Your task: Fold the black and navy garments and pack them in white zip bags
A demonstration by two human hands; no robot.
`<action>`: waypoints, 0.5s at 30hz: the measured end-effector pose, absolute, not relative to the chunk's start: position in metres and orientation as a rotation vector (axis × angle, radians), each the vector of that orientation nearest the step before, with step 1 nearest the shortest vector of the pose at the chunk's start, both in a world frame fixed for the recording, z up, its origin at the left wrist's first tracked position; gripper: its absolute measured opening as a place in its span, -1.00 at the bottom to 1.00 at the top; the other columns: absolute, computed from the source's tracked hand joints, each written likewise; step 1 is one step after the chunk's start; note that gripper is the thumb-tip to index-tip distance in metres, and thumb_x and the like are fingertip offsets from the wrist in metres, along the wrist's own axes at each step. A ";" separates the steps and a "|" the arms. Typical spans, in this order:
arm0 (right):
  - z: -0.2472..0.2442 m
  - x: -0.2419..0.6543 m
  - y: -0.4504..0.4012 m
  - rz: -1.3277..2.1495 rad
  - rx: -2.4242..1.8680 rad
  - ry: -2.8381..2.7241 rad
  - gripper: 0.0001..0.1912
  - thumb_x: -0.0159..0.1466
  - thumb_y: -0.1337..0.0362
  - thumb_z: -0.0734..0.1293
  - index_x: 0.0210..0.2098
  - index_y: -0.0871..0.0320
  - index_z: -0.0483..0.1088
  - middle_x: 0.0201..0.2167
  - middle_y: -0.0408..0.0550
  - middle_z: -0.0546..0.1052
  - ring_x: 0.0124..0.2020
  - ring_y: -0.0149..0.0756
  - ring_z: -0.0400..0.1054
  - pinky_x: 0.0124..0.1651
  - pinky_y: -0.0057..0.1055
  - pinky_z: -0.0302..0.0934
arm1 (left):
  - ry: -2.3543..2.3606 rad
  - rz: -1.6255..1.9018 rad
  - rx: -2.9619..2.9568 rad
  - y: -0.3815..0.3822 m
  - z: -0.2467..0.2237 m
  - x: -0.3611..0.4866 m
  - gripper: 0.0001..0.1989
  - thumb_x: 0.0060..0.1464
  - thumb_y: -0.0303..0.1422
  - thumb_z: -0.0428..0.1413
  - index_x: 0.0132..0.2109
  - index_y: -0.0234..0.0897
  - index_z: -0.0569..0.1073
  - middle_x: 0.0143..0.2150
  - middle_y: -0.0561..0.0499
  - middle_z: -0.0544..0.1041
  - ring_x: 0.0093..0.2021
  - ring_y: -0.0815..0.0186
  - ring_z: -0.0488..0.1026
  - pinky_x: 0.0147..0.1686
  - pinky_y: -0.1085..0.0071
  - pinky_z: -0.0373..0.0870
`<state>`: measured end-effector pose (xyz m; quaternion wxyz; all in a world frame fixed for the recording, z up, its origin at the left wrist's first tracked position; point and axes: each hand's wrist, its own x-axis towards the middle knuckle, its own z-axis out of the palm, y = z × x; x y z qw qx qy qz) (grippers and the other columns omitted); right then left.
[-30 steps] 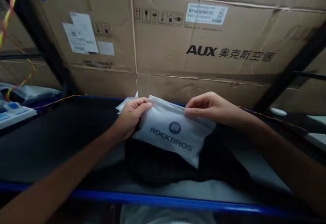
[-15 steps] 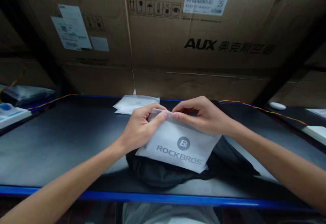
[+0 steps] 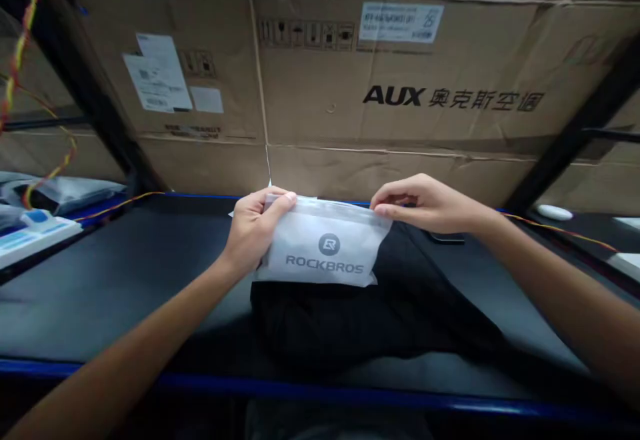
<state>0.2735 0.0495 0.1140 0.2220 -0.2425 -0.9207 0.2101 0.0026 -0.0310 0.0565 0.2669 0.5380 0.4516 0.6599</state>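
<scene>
A frosted white zip bag with a dark round logo and the word ROCKBROS hangs between my hands, its printed side toward me. My left hand is closed on its upper left corner, thumb in front. At the upper right corner, my right hand pinches the top edge between thumb and fingers. Below and behind the bag, black fabric lies folded on the dark table. What the bag contains cannot be made out.
Large cardboard boxes stand behind the table. A white and blue box lies at the left, near a twisted red and yellow wire. A white oval object is at the right, and a dark flat object lies behind the fabric.
My right hand has moved right along the bag's top edge, away from my left hand. The bag has been raised and straightened, and now hides most of the white bags behind it.
</scene>
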 end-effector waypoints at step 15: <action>0.111 0.284 0.062 0.540 -0.668 -2.482 -0.76 0.22 0.12 0.39 -0.39 0.19 0.53 -0.50 -0.10 0.51 -0.45 -0.32 0.32 -0.38 -0.41 0.18 | 1.180 1.702 1.512 -0.022 0.046 0.002 -0.74 0.01 -0.16 0.30 -0.36 -0.29 0.58 -0.47 0.09 0.48 -0.48 0.40 0.33 -0.50 0.52 0.22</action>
